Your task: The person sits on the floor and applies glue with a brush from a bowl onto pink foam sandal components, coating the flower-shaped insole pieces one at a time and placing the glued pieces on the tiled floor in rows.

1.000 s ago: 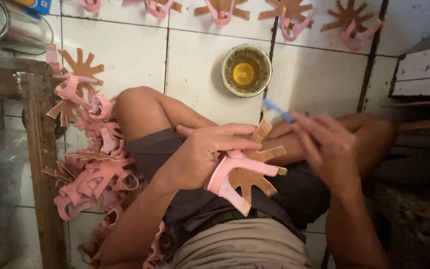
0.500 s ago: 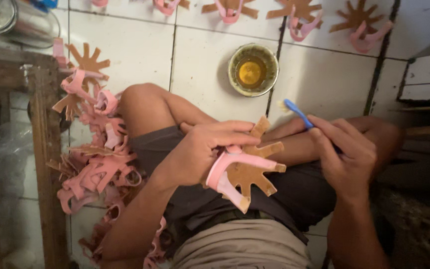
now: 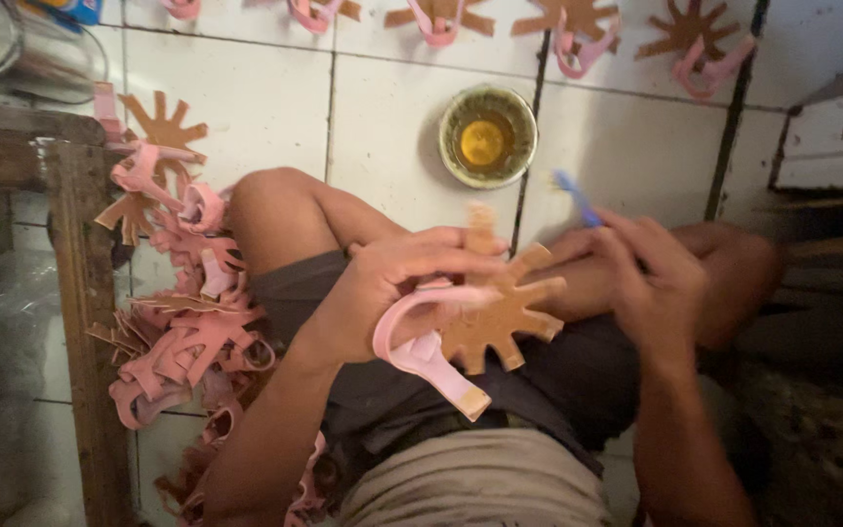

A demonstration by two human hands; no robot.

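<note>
Holding a pink-strapped cutout over the lap, brush poised beside it

From my remote seat, nearest the camera I see the lap and dark shorts [image 3: 412, 390] of the seated person. Just above them, the left hand [image 3: 392, 278] has its fingers closed over a tan star-shaped cutout [image 3: 500, 312] with a pink strap [image 3: 421, 346] looped through it. That piece lies directly under the left fingers, its strap tail running down toward the waist and the tan spokes fanning out to the right, toward the other hand. The right hand [image 3: 651, 278] sits just beside those spokes, fingers pinched shut on a thin blue brush [image 3: 573, 195] whose tip points up and away. So I judge the left hand to be the one on the piece, the right close by but apart from it.

Farther out, a heap of finished pink pieces [image 3: 182, 332] lies on the white tiled floor [image 3: 265, 98] beside the left knee. Beyond the knees stands a small round bowl of yellow liquid [image 3: 487, 137], and more cutouts [image 3: 578, 24] line the far tiles.
</note>
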